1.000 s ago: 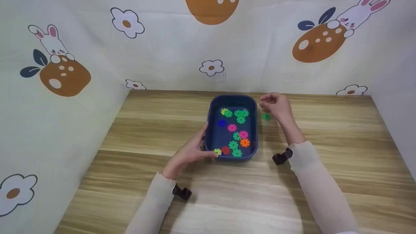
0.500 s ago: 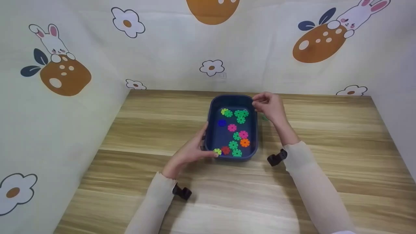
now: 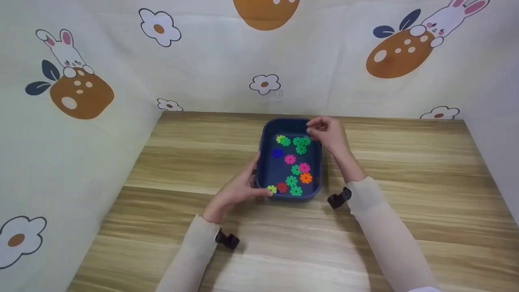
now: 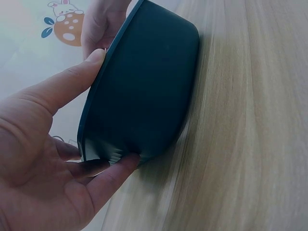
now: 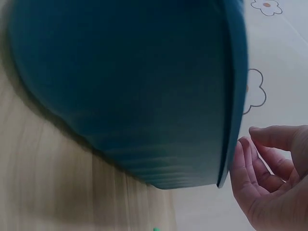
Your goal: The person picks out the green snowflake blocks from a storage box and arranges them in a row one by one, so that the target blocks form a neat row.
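Observation:
A dark blue plastic storage box (image 3: 269, 170) stands on the table with several small toothed plastic discs inside. Green is the most common colour; there are also pink discs (image 3: 290, 159), an orange disc (image 3: 306, 178) and a red disc (image 3: 282, 187). My left hand (image 3: 239, 186) grips the box's near left corner, thumb on the rim and fingers against the outer wall. Over the far right rim hangs my right hand (image 3: 332, 136), fingers loosely curled. No object shows between its thumb and fingertips (image 5: 251, 129).
A wood-grain table (image 3: 194, 162) carries the box. Behind it rises a pale cloth backdrop (image 3: 211, 69) printed with rabbits and flowers. In the right wrist view a green bit (image 5: 156, 229) shows on the table at the lower edge.
My right hand has moved left from beside the box to above its far right rim, covering the spot where a green disc lay on the table. The left hand and box have stayed put.

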Demonstrator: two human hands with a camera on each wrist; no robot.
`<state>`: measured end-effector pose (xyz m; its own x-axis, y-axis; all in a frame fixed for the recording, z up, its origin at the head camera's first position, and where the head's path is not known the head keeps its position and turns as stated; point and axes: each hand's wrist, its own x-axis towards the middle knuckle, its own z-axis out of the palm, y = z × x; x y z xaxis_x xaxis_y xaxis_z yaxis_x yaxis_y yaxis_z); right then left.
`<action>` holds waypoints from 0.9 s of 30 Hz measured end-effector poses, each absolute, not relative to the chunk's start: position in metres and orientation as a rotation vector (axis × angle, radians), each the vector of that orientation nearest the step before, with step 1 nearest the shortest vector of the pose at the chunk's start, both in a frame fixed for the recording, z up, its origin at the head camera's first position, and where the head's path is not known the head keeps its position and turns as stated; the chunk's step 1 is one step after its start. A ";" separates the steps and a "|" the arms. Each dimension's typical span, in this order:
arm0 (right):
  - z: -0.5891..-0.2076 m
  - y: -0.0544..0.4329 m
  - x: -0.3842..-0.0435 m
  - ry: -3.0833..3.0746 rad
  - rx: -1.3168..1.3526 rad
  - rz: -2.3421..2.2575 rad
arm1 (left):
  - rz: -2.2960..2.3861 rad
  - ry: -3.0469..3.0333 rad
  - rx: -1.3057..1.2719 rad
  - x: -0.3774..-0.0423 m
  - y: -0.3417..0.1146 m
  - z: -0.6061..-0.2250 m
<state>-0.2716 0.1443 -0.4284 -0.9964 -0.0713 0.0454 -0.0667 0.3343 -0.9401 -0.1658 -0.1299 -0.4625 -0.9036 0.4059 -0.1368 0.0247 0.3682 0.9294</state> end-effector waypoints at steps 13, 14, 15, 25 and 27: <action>-0.433 0.129 -0.270 2.607 -0.160 -1.716 | 1.563 2.267 0.361 -0.165 -0.130 -0.463; -0.433 0.127 -0.269 2.613 -0.168 -1.705 | 1.561 2.268 0.365 -0.165 -0.131 -0.463; -0.434 0.125 -0.269 2.618 -0.179 -1.696 | 1.555 2.271 0.370 -0.165 -0.131 -0.463; -0.441 0.109 -0.269 2.581 -0.293 -1.662 | 1.559 2.265 0.407 -0.166 -0.131 -0.463; -0.443 0.106 -0.269 2.593 -0.310 -1.620 | 1.560 2.262 0.410 -0.166 -0.131 -0.463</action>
